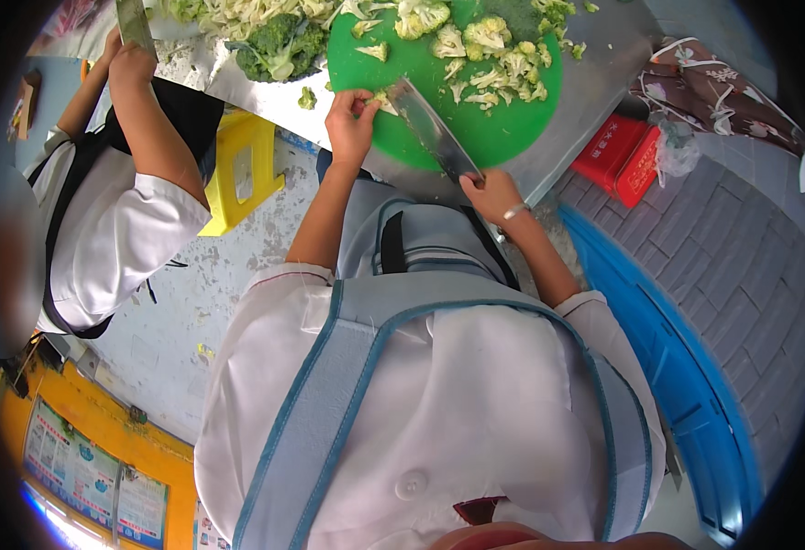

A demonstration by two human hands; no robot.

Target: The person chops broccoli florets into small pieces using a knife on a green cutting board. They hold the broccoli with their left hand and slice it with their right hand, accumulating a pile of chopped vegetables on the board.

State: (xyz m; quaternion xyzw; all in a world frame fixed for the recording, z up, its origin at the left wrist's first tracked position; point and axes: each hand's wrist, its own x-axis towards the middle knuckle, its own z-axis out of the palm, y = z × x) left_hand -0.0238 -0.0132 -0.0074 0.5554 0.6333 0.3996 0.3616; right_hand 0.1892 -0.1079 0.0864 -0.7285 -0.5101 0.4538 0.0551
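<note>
A round green cutting board (416, 148) lies on the metal table, with many broccoli florets (488, 34) across its far and right parts. At its near left edge, my left hand (351, 127) pinches a small floret piece (384, 103) between thumb and fingers. The handle of a broad-bladed kitchen knife (437, 127) is in my right hand (495, 196); its blade slants over the board, the tip close beside that piece. A larger broccoli head (282, 51) sits left of the board, and a small floret (307, 98) lies between it and my left hand.
At the left a co-worker's hands (131, 62) hold another broad blade (134, 24), beside a heap of cut pale vegetable pieces (265, 10). A yellow plastic stool (244, 172) stands under the table's left side. Right of the table are a red box (616, 158) and a patterned cloth (712, 89).
</note>
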